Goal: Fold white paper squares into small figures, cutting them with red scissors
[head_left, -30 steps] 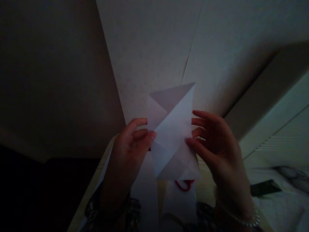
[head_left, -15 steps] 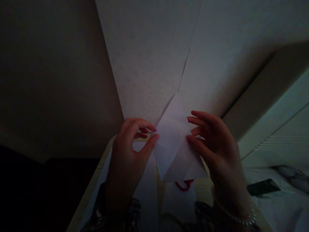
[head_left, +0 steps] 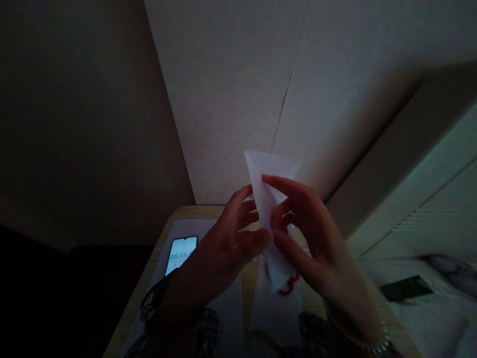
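A folded sheet of white paper stands upright between my hands, its wide end up and its narrow end down. My left hand pinches the paper from the left, thumb in front and fingers behind it. From the right, my right hand grips it too, with the index finger stretched along the paper's face and the thumb close to the left thumb. Just below the paper's lower tip, red scissor handles show in part; the rest of them is hidden.
A lit phone showing a timer lies on white paper at the left of the wooden table. Another white sheet lies beneath the scissors. A wall rises behind the table. Off to the right, a dark rectangular object rests on pale cloth.
The paper has been turned and looks narrower, its wide end now up. My hands have come together, the right moving left onto the paper. The phone has come into view.
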Demonstrator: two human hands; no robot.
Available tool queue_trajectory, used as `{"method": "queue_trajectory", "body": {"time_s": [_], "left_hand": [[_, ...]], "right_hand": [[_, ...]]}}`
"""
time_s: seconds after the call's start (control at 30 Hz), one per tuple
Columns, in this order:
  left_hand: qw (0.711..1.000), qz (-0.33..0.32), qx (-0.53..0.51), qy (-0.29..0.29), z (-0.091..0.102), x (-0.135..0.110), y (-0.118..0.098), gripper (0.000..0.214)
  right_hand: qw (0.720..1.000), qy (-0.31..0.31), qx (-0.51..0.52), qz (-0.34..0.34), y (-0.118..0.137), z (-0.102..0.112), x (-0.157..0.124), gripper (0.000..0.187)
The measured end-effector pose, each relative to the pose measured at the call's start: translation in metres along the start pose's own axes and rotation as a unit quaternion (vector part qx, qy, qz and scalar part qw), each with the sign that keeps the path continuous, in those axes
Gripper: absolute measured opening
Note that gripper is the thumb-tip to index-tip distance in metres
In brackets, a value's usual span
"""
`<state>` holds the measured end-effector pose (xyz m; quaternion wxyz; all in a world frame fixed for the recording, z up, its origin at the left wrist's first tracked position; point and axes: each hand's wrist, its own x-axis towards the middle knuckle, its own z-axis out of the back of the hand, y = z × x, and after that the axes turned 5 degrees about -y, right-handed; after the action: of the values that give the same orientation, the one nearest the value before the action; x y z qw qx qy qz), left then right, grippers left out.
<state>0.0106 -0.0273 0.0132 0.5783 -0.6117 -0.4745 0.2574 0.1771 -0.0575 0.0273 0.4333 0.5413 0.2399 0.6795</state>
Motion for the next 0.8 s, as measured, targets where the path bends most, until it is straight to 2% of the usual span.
{"method": "queue_trajectory", "body": {"time_s": [0.13,0.27,0.33,0.4,0.53,0.63,0.8], "left_hand": [[0.994,0.011,0.006,-0.112,-0.005,0.004,0.002,0.066],[0.990,0.033,-0.035,-0.131,-0.004,0.007,-0.001,0.059],[0.988,0.041,-0.041,-0.141,-0.002,0.007,-0.005,0.060],[0.987,0.039,-0.036,-0.151,0.000,0.005,-0.008,0.063],[0.986,0.028,-0.022,-0.161,0.001,0.002,-0.011,0.064],[0.988,0.029,-0.009,-0.149,0.001,0.000,-0.013,0.063],[0.989,0.035,0.002,-0.143,0.002,-0.001,-0.014,0.056]], "right_hand": [[0.998,0.043,-0.035,0.032,-0.003,-0.001,0.001,0.064],[0.999,0.041,0.004,0.023,-0.003,-0.002,0.003,0.060],[1.000,0.012,0.017,0.018,-0.004,-0.001,0.005,0.055],[0.999,-0.043,0.004,0.023,-0.007,0.002,0.007,0.046],[0.983,-0.156,-0.085,0.037,-0.014,0.008,0.009,0.028],[0.978,-0.188,-0.086,0.027,-0.014,0.008,0.008,0.024],[0.977,-0.211,0.013,-0.034,-0.008,0.001,0.006,0.028]]}}
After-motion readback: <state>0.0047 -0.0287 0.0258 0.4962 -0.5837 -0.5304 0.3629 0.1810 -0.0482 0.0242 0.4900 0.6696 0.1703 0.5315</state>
